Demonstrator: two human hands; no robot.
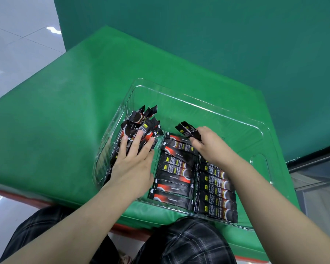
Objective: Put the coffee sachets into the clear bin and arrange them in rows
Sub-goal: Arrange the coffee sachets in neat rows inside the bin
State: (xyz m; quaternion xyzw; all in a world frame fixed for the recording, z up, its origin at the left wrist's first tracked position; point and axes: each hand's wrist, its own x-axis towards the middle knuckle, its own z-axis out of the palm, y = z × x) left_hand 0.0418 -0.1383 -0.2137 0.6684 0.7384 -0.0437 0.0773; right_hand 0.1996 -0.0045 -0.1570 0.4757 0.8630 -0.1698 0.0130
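right hand (208,145) pinching coffee sachet (187,130) just above far end of right row (215,189); sachet roughly parallel to row | left hand (135,159) spread flat on loose sachet pile (139,126) at clear bin's (198,103) left wall; right hand nearer

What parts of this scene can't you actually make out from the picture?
- Head view: sachets under the left hand are covered, so the loose pile can't be counted.
- The right hand hides the top of the right row.
- Sachet print is too small to read.
- The clear bin floor shows no further detail.
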